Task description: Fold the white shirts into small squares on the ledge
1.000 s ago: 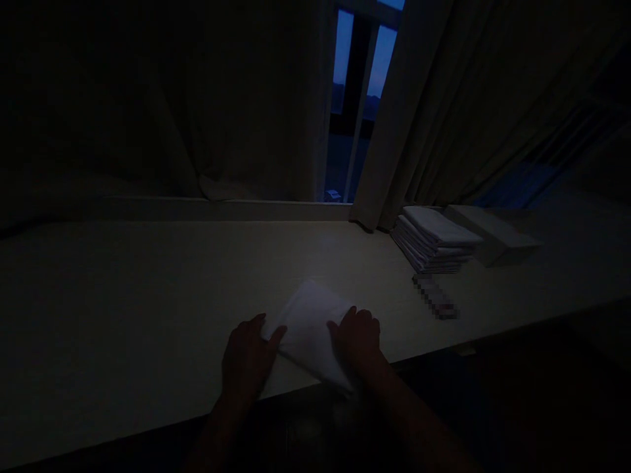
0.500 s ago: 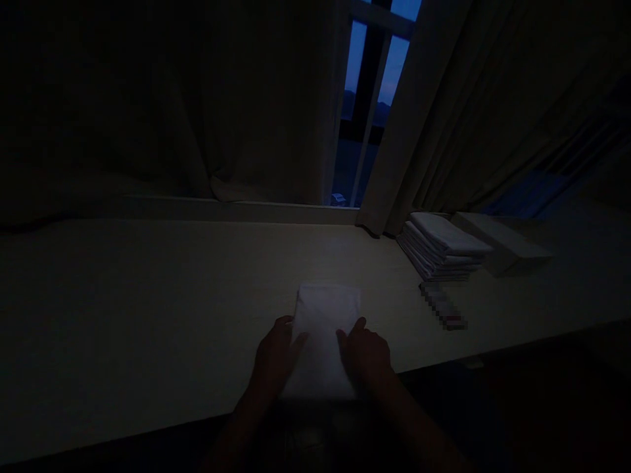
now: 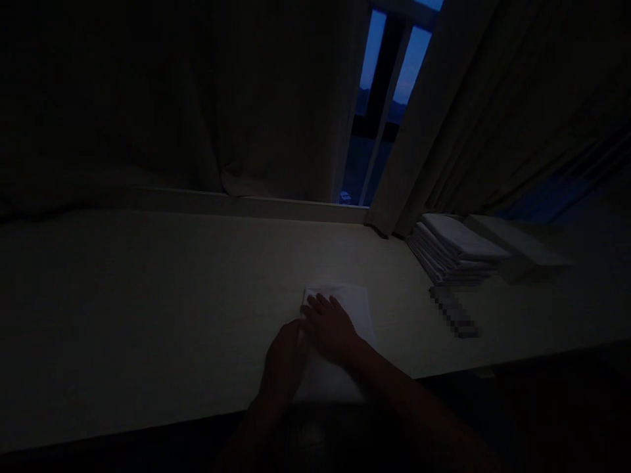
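Note:
A folded white cloth (image 3: 338, 384) lies near the front edge of the table, its far end square and a little rumpled. My right hand (image 3: 329, 328) lies across the top of it, fingers spread and pointing to its far left corner. Along the cloth's left edge my left hand (image 3: 284, 358) is bent round the side, gripping it. The left thumb is largely hidden by my right hand, and the room is too dim to show the fingers clearly.
On the right of the table (image 3: 148, 315) stands a stack of folded white cloths (image 3: 458, 246), with a pale box (image 3: 527, 246) behind it. A blurred-out flat object (image 3: 453, 312) lies in front of the stack. Curtains (image 3: 276, 118) hang beyond the table, around a narrow window (image 3: 384, 98).
My right hand has moved from the cloth's right edge over to its upper left, next to my left hand. The left hand stays at the left edge. The view has shifted slightly.

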`<state>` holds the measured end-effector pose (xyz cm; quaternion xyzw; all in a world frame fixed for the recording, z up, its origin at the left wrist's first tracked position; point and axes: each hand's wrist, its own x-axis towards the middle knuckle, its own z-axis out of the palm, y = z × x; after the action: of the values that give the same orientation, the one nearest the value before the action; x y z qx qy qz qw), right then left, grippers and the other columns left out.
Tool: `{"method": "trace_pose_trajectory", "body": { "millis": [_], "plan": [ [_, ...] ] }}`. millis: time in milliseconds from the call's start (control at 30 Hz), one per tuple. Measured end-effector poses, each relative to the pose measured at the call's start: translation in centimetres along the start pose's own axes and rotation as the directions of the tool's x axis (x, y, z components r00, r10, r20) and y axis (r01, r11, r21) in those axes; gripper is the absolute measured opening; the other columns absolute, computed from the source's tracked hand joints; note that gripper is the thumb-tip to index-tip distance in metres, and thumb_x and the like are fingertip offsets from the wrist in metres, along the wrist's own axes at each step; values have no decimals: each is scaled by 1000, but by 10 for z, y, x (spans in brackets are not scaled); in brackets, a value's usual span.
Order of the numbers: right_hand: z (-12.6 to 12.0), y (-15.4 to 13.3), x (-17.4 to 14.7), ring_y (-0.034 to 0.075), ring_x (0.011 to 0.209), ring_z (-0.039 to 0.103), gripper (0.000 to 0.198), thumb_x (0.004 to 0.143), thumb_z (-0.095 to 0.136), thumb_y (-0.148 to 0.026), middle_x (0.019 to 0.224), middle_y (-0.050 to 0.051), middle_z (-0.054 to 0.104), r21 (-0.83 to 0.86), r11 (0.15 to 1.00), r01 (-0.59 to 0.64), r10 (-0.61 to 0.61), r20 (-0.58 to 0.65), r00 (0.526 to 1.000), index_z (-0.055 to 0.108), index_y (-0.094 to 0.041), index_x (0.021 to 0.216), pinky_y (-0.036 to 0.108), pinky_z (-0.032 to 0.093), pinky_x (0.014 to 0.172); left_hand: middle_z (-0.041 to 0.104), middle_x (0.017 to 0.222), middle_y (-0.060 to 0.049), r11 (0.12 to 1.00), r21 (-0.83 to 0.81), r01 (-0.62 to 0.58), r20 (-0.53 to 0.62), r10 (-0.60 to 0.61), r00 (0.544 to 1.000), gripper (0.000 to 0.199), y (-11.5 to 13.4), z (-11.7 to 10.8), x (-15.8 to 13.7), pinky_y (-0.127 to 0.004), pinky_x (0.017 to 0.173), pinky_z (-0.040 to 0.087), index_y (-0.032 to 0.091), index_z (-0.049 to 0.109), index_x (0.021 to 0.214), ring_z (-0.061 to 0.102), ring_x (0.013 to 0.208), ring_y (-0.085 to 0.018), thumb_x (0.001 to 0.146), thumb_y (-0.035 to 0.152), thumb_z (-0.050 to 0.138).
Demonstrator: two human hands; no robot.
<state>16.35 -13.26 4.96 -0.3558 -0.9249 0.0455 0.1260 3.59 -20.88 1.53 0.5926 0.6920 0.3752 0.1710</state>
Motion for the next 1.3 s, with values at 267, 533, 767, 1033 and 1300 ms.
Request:
{"method": "trace_pose_trajectory", "body": {
  "millis": [267, 533, 767, 1033, 1300],
  "plan": [
    [4, 23, 30, 25, 140, 29, 51, 99, 29, -51, 149, 3, 40, -1, 997, -77, 77, 56, 996, 39, -28, 143, 49, 18, 114, 56, 132, -11, 995, 17, 103, 1, -103, 995, 47, -4, 5, 1, -37, 100, 43, 18, 47, 131, 54, 119, -23, 89, 38, 45],
    [6, 20, 29, 24, 137, 34, 48, 101, 23, -47, 149, 3, 41, -14, 993, -118, 118, -24, 993, 41, -29, 142, 48, 16, 114, 66, 111, -9, 971, 27, 237, 79, -239, 968, 37, 10, -10, -17, -34, 81, 48, 22, 54, 111, 64, 99, -22, 84, 47, 49],
    [13, 28, 40, 24, 135, 36, 48, 101, 23, -47, 147, 3, 43, -39, 988, -152, 150, -49, 988, 42, -28, 141, 48, 17, 112, 69, 100, -3, 880, -100, 464, 208, -437, 875, 58, 2, -30, -56, -31, 68, 49, 26, 48, 114, 64, 72, -17, 67, 51, 69],
    [16, 41, 51, 23, 133, 37, 47, 101, 22, -46, 146, 4, 44, -47, 985, -164, 162, -60, 985, 42, -28, 141, 47, 18, 112, 70, 101, -7, 790, -388, 474, 203, -429, 880, 40, 10, -40, -54, -28, 62, 49, 23, 52, 108, 67, 73, -16, 75, 47, 56],
    [17, 42, 52, 22, 132, 39, 47, 102, 21, -44, 143, 5, 48, -74, 984, -164, 159, -70, 985, 42, -28, 141, 46, 19, 111, 62, 65, 3, 828, -140, 543, 168, -521, 837, 23, 13, -40, -51, -24, 52, 36, 25, 50, 74, 55, 54, -13, 73, 46, 59]
  ]
}}
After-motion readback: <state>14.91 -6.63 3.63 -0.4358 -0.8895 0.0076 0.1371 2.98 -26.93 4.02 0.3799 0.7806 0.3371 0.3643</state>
